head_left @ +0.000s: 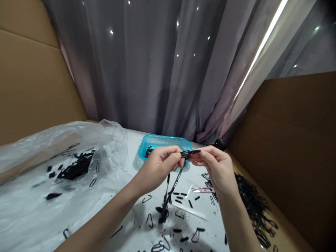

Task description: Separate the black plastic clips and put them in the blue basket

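My left hand (157,167) and my right hand (216,168) meet in front of me above a white table (126,210). Between their fingertips they pinch a small black clip (189,153), held level. From it a chain of linked black clips (170,192) hangs down to the table. Both hands have their fingers closed on the top clip. A blue plastic basket (164,143) stands just behind the hands. Pink thread snips (203,190) lie on the table under my right hand.
A crumpled clear plastic bag (52,168) with a heap of black clips (76,166) covers the left. Loose black clips (181,213) lie scattered on the table. A tangled black pile (253,203) lies at the right. Cardboard walls (288,147) flank both sides; grey curtains hang behind.
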Motion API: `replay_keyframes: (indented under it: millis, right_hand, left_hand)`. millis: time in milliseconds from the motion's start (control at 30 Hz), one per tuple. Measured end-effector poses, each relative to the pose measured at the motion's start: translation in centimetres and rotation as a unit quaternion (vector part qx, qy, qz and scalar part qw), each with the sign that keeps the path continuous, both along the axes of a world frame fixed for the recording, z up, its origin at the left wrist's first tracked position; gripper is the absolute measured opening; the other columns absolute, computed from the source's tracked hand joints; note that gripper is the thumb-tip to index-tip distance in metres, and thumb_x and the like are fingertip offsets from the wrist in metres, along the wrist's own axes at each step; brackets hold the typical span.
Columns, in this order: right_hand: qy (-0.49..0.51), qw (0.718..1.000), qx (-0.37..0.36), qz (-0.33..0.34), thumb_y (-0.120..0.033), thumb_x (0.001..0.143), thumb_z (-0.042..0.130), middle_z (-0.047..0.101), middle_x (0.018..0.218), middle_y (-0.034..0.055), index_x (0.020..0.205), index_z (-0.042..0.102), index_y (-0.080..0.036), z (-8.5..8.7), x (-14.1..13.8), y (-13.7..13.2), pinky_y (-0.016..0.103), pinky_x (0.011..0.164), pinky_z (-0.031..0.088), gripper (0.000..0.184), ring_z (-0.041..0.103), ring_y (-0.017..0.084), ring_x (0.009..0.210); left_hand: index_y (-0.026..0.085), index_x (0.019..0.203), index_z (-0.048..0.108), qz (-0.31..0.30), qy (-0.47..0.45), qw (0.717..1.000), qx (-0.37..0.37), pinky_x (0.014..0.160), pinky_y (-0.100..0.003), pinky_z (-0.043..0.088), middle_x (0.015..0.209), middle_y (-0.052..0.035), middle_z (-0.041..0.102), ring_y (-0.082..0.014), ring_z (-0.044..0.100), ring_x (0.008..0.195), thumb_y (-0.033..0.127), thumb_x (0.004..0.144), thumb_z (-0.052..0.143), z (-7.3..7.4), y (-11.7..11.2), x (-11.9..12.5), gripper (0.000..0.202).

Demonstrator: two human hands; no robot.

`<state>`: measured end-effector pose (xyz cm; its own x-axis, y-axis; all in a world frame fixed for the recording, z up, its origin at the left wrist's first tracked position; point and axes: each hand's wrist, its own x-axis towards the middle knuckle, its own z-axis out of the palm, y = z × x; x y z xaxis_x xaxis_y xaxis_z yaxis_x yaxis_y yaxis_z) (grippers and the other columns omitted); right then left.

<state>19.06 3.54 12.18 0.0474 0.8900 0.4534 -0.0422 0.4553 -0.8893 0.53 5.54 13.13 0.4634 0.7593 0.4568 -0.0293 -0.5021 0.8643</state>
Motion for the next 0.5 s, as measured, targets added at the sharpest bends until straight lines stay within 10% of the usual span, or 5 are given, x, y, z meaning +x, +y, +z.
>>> replay_keyframes:
  millis: [500]
  right_hand:
    - [0.060, 0.987, 0.048, -0.139, -0.030, 0.083, 0.071, 0.077, 0.072, 0.0019, 0.076, 0.073, -0.018, 0.4, 3.6, 1.1, 0.019, 0.060, 0.059, 0.013, 0.075, 0.015, 0.068]
  left_hand:
    - [0.017, 0.059, 0.054, 0.033, -0.053, 0.998, -0.002, 0.050, -0.025, 0.024, 0.055, 0.0050, 0.040, -0.0100, 0.032, 0.052, 0.022, 0.084, 0.046, 0.9, 0.2, -1.7, 0.027]
